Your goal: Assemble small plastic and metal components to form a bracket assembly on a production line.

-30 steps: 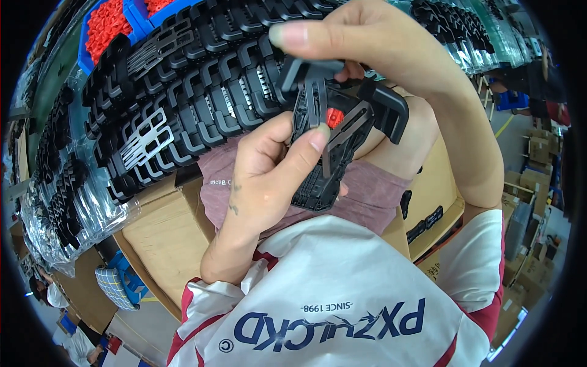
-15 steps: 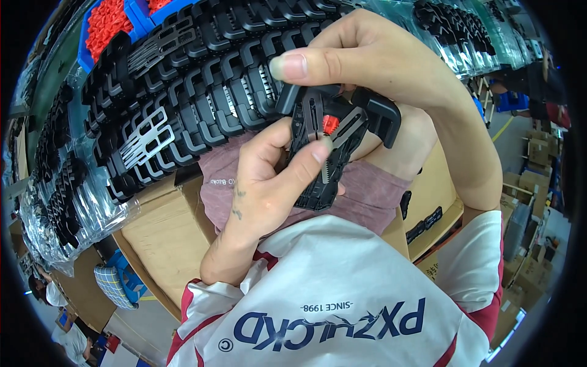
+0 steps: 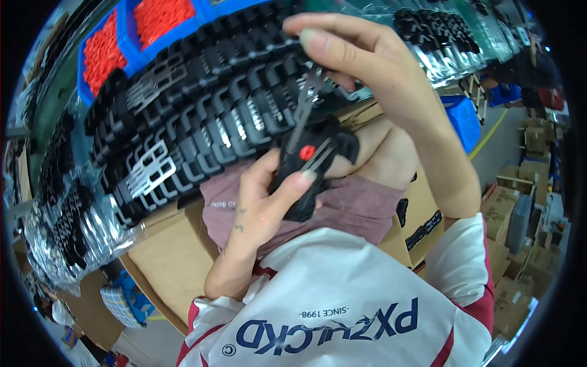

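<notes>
My left hand (image 3: 260, 192) grips a black plastic assembly (image 3: 299, 189) above my lap, thumb on top and fingers underneath. A red button-like piece (image 3: 307, 153) sits on it, beside a slotted metal strip (image 3: 319, 158) near my thumb. A hooked black end (image 3: 348, 147) sticks out on its right side. Slanting up from the assembly is a toothed metal strip (image 3: 299, 119). My right hand (image 3: 361, 58), slightly blurred, is raised at the strip's upper end with fingers curled around it; the exact grip is partly hidden.
Rows of black hooked parts (image 3: 202, 144) fill the bench ahead, with flat slotted metal pieces (image 3: 153, 168) on them. Blue bins (image 3: 126, 30) of red pieces stand far left. An open cardboard box (image 3: 162, 244) lies below, and a blue stool (image 3: 461, 122) stands to the right.
My right hand has moved up, away from the assembly, and the toothed strip now slants up toward it. The left hand and assembly are slightly lower and further left. The head view has shifted.
</notes>
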Available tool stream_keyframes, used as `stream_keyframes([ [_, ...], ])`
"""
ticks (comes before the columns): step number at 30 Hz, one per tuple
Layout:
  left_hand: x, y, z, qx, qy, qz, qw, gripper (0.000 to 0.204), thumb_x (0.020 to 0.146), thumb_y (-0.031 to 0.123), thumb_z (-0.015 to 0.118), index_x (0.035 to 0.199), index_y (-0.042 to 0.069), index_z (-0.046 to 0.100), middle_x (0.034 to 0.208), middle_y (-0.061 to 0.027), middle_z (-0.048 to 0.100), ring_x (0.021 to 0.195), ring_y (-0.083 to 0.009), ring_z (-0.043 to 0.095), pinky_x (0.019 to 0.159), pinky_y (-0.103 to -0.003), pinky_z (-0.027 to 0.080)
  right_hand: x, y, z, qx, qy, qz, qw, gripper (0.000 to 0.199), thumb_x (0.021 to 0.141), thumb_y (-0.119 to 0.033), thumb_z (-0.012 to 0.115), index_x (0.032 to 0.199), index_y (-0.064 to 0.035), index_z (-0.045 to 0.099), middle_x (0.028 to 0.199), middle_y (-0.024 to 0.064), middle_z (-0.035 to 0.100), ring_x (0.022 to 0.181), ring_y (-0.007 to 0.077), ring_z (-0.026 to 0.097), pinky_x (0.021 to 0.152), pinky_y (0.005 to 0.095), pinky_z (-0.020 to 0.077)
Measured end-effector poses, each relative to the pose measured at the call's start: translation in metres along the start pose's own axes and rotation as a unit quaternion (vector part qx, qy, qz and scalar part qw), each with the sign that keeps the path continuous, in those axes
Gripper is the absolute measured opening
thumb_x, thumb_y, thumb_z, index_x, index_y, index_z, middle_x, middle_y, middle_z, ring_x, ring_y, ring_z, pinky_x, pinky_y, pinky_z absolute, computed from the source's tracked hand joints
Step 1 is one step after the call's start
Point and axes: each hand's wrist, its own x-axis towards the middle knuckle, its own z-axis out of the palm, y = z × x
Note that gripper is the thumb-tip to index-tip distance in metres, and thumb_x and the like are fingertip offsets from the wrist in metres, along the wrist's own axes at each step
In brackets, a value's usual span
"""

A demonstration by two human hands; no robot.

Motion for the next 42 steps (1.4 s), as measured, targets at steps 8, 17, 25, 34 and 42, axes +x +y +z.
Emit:
stream_keyframes([
  [8, -0.003, -0.045, -0.028, 0.034, 0.009, -0.132, 0.991, 0.019, 0.086, 0.001, 0.062, 0.103, -0.006, 0.057, 0.077, -0.0101, 0.063, 0.052, -0.0177, 0.062, 0.049, -0.024, 0.052, -0.05, 0.084, 0.01, 0.449, 0.333, -0.088, 0.825, 0.031, 0.1, -0.028, 0.045, 0.122, -0.0064, 0.049, 0.103, 0.0124, 0.057, 0.069, 0.0156, 0.05, 0.064, 0.0265, 0.0444],
  [17, 0.017, -0.047, -0.021, -0.005, -0.002, -0.165, 0.986, 0.018, 0.087, 0.001, 0.063, 0.102, -0.007, 0.057, 0.076, -0.012, 0.063, 0.052, -0.0206, 0.064, 0.05, -0.025, 0.054, -0.082, 0.171, 0.055, 0.552, 0.514, -0.018, 0.656, 0.025, 0.092, -0.009, 0.06, 0.109, -0.0114, 0.042, 0.095, 0.0096, 0.055, 0.076, 0.0175, 0.053, 0.074, 0.0311, 0.0443],
  [25, 0.033, -0.036, -0.022, -0.01, 0.0, -0.163, 0.987, 0.019, 0.087, 0.0, 0.062, 0.103, -0.007, 0.056, 0.079, -0.0131, 0.064, 0.054, -0.0218, 0.064, 0.05, -0.026, 0.054, -0.047, 0.205, 0.053, 0.577, 0.462, -0.037, 0.672, 0.031, 0.088, -0.003, 0.065, 0.103, -0.0134, 0.04, 0.09, 0.0065, 0.055, 0.076, 0.0158, 0.051, 0.073, 0.0305, 0.0436],
  [34, 0.059, -0.034, -0.039, -0.025, -0.011, -0.17, 0.985, 0.021, 0.087, -0.002, 0.061, 0.106, -0.008, 0.055, 0.083, -0.0146, 0.064, 0.056, -0.0213, 0.064, 0.052, -0.026, 0.055, -0.018, 0.212, 0.055, 0.558, 0.466, -0.026, 0.686, 0.029, 0.088, -0.005, 0.065, 0.097, -0.0147, 0.039, 0.088, 0.0053, 0.055, 0.074, 0.0162, 0.051, 0.069, 0.0297, 0.0433],
  [42, 0.069, -0.032, -0.052, -0.042, -0.028, -0.166, 0.985, 0.023, 0.087, -0.003, 0.061, 0.108, -0.007, 0.054, 0.083, -0.0137, 0.064, 0.06, -0.02, 0.064, 0.055, -0.025, 0.055, -0.005, 0.219, 0.055, 0.59, 0.438, 0.005, 0.678, 0.028, 0.088, -0.006, 0.065, 0.09, -0.016, 0.039, 0.086, 0.0041, 0.054, 0.074, 0.0165, 0.052, 0.066, 0.0278, 0.042],
])
